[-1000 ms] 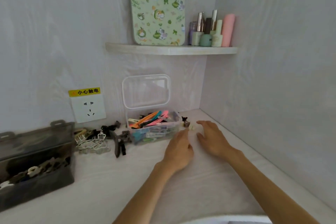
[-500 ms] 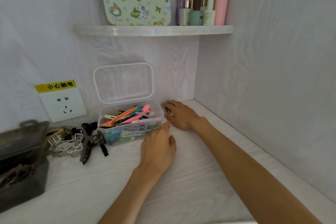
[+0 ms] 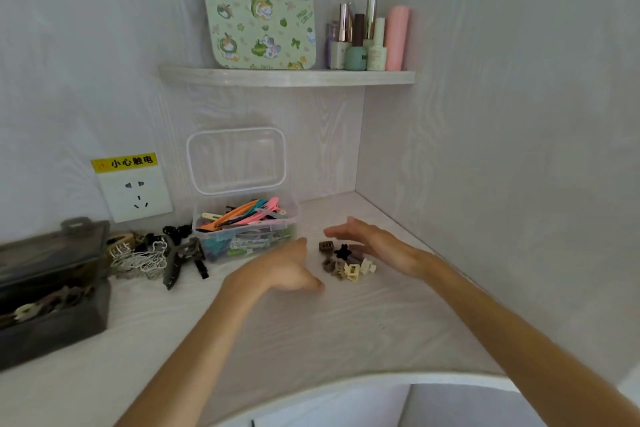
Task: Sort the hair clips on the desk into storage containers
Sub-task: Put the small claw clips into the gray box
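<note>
We see a cluster of small claw clips (image 3: 347,262), brown, black and cream, lying on the counter (image 3: 311,329) just right of the clear storage box (image 3: 246,232), which holds long colourful clips under its raised lid. Our left hand (image 3: 281,270) hovers near the cluster's left side, grip released. Our right hand (image 3: 374,242) hangs over its far right edge, fingers straight, grasping nothing. At the left sit larger claw clips (image 3: 156,255) and a smoky grey box (image 3: 48,291).

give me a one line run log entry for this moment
left hand: open, empty | right hand: open, over mini clips | clear box: lid up | desk: clips unsorted
</note>
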`<state>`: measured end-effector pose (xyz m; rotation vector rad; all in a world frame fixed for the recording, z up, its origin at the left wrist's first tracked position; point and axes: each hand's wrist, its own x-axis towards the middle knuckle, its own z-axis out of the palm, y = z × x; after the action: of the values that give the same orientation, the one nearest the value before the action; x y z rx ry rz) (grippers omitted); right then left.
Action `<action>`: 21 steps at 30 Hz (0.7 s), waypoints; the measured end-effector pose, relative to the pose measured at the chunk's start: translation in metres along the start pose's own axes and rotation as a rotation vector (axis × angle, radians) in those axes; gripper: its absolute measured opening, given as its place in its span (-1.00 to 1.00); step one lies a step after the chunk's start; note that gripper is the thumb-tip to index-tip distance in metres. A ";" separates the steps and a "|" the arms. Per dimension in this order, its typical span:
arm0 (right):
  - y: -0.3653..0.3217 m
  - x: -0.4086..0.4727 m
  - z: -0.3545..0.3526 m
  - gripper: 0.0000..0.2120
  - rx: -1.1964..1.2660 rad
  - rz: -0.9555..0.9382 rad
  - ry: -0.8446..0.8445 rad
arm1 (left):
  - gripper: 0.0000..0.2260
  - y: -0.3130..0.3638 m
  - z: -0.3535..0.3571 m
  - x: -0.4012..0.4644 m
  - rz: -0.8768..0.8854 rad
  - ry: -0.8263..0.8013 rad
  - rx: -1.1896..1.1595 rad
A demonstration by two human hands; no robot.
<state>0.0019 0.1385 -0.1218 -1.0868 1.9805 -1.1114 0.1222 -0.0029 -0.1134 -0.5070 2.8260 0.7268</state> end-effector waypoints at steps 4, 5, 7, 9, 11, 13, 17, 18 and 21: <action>-0.012 -0.025 -0.036 -0.38 -0.372 0.210 -0.068 | 0.02 0.004 -0.009 -0.002 0.009 -0.098 0.121; -0.013 -0.027 -0.041 -0.21 -0.466 0.293 -0.129 | 0.06 0.004 -0.010 0.003 -0.002 -0.114 0.162; -0.018 -0.026 -0.039 -0.05 -0.556 0.393 -0.202 | 0.09 0.008 -0.011 0.011 -0.029 -0.144 0.236; -0.023 -0.018 -0.031 -0.03 -0.624 0.413 -0.215 | 0.09 0.012 -0.010 0.018 -0.038 -0.150 0.256; -0.032 -0.009 -0.027 -0.05 -0.646 0.404 -0.244 | 0.10 0.014 -0.007 0.027 -0.007 -0.145 0.242; -0.038 -0.002 -0.024 -0.11 -0.532 0.394 -0.288 | 0.06 0.015 -0.005 0.034 0.041 -0.135 0.238; -0.039 0.010 -0.008 -0.22 -0.530 0.312 -0.235 | -0.30 0.008 -0.002 0.039 0.086 -0.125 0.185; -0.038 0.010 -0.005 -0.25 -0.583 0.285 -0.195 | -0.34 0.006 0.000 0.039 0.098 -0.116 0.160; -0.035 0.005 0.002 -0.33 -0.565 0.240 -0.118 | -0.35 0.000 0.006 0.033 0.101 -0.107 0.112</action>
<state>0.0134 0.1223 -0.0923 -1.1103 2.3158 -0.3541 0.0926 -0.0094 -0.1265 -0.3001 2.7881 0.5901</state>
